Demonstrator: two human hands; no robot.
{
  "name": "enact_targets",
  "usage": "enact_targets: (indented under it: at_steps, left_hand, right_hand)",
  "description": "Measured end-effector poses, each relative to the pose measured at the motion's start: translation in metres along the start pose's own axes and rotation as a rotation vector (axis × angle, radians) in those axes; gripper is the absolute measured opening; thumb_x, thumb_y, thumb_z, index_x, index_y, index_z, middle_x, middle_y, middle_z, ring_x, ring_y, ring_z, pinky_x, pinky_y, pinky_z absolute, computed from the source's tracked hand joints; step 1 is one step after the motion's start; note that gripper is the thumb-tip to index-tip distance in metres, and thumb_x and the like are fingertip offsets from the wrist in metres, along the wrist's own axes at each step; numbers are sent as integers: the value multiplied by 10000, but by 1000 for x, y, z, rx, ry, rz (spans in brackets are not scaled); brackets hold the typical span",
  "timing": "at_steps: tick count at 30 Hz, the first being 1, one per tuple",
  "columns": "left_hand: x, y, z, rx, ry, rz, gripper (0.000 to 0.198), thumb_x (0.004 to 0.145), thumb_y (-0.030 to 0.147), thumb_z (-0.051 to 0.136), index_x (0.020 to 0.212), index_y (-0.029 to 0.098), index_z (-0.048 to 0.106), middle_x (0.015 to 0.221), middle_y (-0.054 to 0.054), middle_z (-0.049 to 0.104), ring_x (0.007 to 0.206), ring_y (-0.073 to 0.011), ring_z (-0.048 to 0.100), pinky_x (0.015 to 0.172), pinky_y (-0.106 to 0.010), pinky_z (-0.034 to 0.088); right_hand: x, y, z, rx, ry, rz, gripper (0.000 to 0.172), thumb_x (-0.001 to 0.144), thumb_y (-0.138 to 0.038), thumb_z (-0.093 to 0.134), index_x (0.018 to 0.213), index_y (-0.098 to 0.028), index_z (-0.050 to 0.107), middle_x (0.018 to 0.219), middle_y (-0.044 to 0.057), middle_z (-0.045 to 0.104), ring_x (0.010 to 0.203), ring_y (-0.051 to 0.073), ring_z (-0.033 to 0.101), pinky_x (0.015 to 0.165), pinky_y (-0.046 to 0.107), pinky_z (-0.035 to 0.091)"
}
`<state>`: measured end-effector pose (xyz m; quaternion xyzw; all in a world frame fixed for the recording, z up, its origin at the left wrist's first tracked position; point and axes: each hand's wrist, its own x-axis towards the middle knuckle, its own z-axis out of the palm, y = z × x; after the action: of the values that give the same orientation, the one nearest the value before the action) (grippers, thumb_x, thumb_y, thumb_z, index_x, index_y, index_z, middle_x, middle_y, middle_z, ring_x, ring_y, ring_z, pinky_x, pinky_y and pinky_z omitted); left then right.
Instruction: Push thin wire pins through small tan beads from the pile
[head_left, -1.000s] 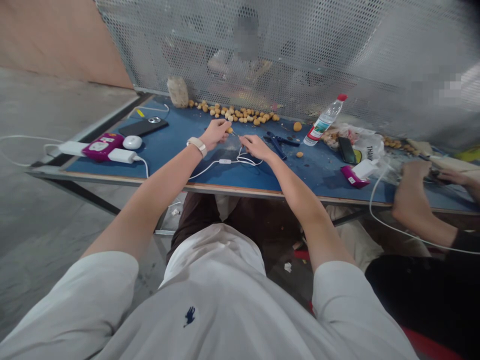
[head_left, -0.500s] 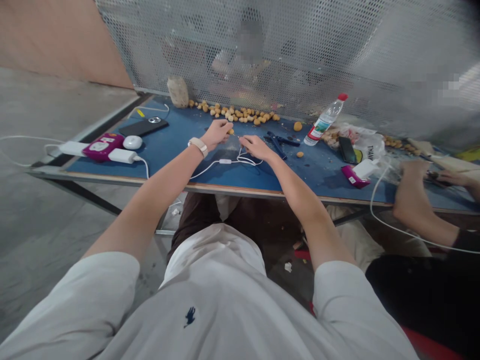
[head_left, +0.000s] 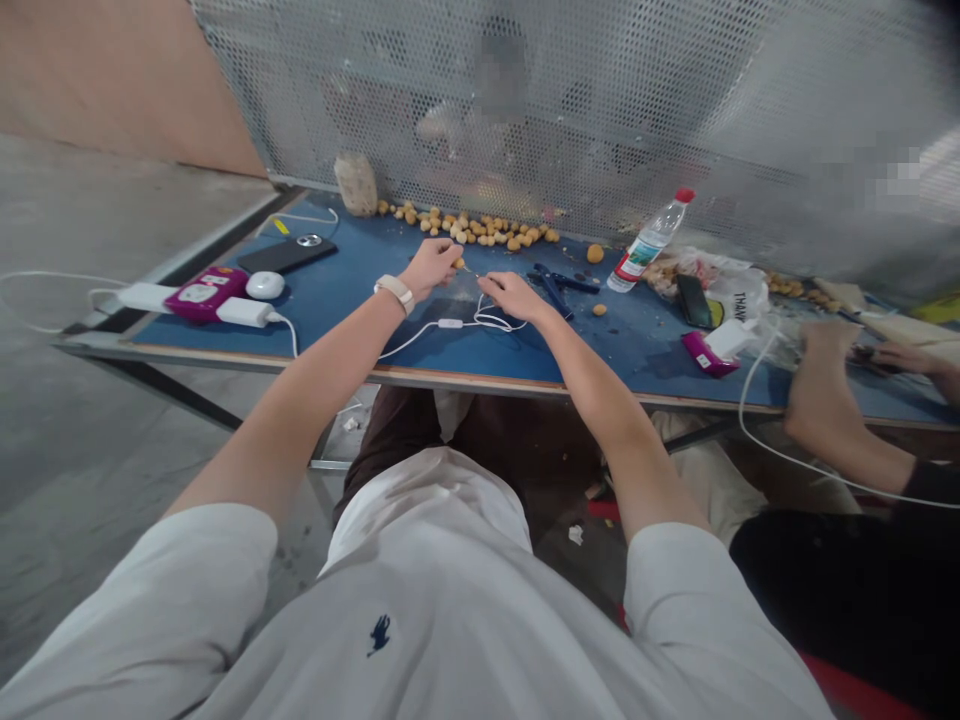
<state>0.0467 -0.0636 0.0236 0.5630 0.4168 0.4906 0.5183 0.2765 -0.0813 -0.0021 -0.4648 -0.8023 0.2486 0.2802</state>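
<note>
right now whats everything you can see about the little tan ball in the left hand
The little tan ball is small, round and yellowish brown, like the loose balls by the mesh wall. The left hand pinches it in its fingers, above the blue table. A thin rod runs from it to the right hand, which pinches it. Finer detail is too small to tell.

1. phones (head_left: 285,252): two, at ten and two o'clock.
2. water bottle (head_left: 649,240): one, at one o'clock.
3. pink boxes (head_left: 204,292): two, at nine and three o'clock.
4. jar (head_left: 355,183): one, at eleven o'clock.
5. small yellow balls (head_left: 480,230): too many to count, at twelve o'clock.
</note>
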Motion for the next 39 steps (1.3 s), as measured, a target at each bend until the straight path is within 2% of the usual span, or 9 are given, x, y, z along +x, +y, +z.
enact_targets:
  at_steps: [6, 13, 20, 27, 30, 33, 39]
  left_hand:
    - [3, -3, -3, 18, -32, -4, 535, 1298, 54, 555, 850, 295, 389, 646, 103, 330, 537, -72, 258, 565, -219, 177]
    - [0, -1, 0, 55, -1, 29, 562, 1281, 40, 569, 810, 287, 389, 647, 91, 344, 561, -88, 260, 572, -236, 188]
    - [0, 1, 0, 78, 26, 52, 544, 1254, 11, 590, 817, 284, 418, 616, 89, 374, 544, -94, 295, 553, -237, 213]
    - [2, -1, 0, 38, 14, 49, 482, 1244, 17, 582, 866, 279, 436, 641, 91, 399, 544, -80, 299, 561, -210, 195]
    - [4, -2, -1, 40, 21, 48, 467, 1237, 25, 596, 876, 281, 449, 649, 91, 390, 555, -90, 315, 569, -214, 221]
    - [7, -5, -3, 41, 10, 61, 457, 1237, 33, 603, 882, 280, 456, 666, 83, 409, 561, -91, 315, 576, -216, 231]
    - [9, -7, -2, 34, 8, 52, 521, 1267, 12, 567, 846, 274, 409, 678, 83, 387, 557, -65, 284, 571, -216, 187]
  right_hand:
    - [0, -3, 0, -48, -7, -8, 774, 1244, -932, 656, 833, -278, 594, 749, 38, 643, 758, 244, 615, 778, 392, 435]
    - [-2, -1, 2, -7, -20, -5, 697, 1294, -820, 620, 866, -270, 601, 747, 38, 631, 766, 231, 612, 747, 360, 458]
    - [0, 5, 5, 101, -13, 34, 881, 1161, -1130, 534, 914, -287, 602, 696, -19, 499, 685, 202, 496, 662, 348, 433]
    - [1, 7, 4, 155, -25, 40, 1012, 989, -1300, 478, 924, -298, 598, 691, -43, 446, 649, 184, 423, 623, 356, 388]
    - [2, 10, 5, 164, -17, 22, 1025, 970, -1315, 464, 919, -300, 592, 703, -39, 453, 646, 183, 431, 617, 357, 378]
    - [2, 13, 6, 172, -24, 22, 991, 1021, -1276, 487, 939, -294, 594, 708, -42, 448, 652, 180, 420, 620, 349, 366]
    - [7, 21, 8, 177, -13, -2, 946, 1097, -1208, 497, 951, -278, 590, 711, -47, 431, 663, 168, 404, 612, 326, 329]
